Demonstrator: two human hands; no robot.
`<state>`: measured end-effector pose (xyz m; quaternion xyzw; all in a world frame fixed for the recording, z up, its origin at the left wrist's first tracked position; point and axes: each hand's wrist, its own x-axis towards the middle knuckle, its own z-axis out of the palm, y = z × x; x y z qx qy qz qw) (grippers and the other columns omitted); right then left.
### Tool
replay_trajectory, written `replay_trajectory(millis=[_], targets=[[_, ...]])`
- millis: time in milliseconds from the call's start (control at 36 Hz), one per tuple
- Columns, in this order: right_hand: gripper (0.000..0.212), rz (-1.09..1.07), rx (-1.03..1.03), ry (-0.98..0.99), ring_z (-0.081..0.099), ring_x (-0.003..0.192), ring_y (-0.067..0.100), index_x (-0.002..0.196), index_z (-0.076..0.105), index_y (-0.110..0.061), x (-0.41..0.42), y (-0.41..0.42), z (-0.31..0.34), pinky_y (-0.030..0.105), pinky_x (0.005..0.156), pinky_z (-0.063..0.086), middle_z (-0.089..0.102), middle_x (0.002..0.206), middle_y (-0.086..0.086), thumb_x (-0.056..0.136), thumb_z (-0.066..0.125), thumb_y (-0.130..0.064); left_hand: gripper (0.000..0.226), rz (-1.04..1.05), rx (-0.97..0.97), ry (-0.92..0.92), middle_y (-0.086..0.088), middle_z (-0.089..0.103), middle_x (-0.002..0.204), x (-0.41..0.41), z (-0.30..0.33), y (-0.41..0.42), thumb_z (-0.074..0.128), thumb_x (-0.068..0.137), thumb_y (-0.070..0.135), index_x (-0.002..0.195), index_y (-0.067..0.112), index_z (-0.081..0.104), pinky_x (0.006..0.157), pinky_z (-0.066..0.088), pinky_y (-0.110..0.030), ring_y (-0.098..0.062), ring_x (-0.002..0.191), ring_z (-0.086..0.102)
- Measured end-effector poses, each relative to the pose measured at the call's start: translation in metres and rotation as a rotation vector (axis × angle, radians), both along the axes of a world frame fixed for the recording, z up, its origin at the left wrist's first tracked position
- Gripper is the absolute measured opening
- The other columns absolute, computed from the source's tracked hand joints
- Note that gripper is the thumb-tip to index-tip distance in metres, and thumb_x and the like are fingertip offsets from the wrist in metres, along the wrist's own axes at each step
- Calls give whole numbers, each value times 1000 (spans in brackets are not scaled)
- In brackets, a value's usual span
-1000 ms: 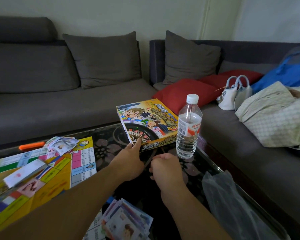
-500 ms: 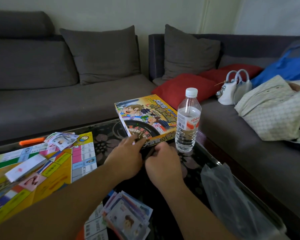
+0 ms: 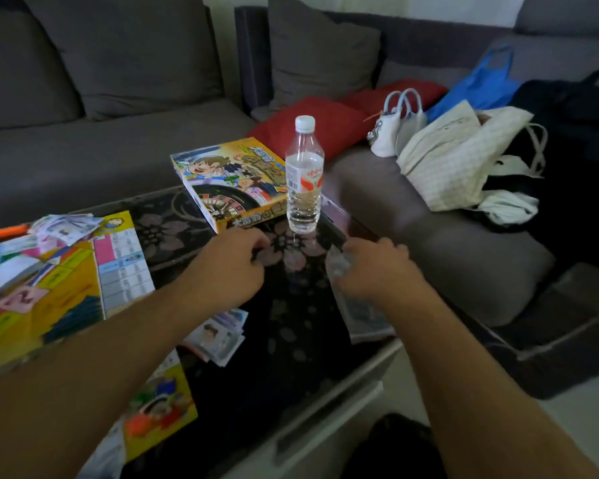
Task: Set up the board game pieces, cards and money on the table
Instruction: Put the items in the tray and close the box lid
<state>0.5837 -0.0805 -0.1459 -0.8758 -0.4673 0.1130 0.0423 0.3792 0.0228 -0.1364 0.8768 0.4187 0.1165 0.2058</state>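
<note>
Head view: both hands reach forward over the dark glass floral-patterned tabletop, set apart from each other. The left hand has its fingers curled near the front edge of the yellow cardboard game box; whether it pinches anything I cannot tell. The right hand lies curled on a crumpled clear plastic bag at the tabletop's right edge, probably gathering it out of the way. A clear plastic water bottle with a white cap stands upright just beside the box. The box lies flat, its long axis running diagonally away toward the grey sofa. The unfolded colourful game board lies at left with loose paper money heaped on its far corner; a fanned stack of cards lies beneath the left forearm.
</note>
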Motion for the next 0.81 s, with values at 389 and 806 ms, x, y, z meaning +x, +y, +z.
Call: replay_trajectory(millis=[389, 806], targets=[[20, -13, 796, 406, 69, 82, -2, 91, 79, -27, 5, -133, 2, 13, 76, 53, 75, 83, -13, 92, 70, -9, 30, -31, -459, -427, 0, 73, 106, 29, 26, -127, 68, 100, 32, 127, 25, 58, 84, 65, -40, -17, 87, 77], [18, -255, 543, 241, 63, 83, 18, 92, 71, -25, 9, -288, -152, 28, 71, 45, 62, 89, -6, 93, 64, -9, 21, -309, -444, 236, -5, 70, 112, 106, -8, -237, 61, 99, 29, 109, 12, 69, 82, 52, -30, -17, 94, 61]])
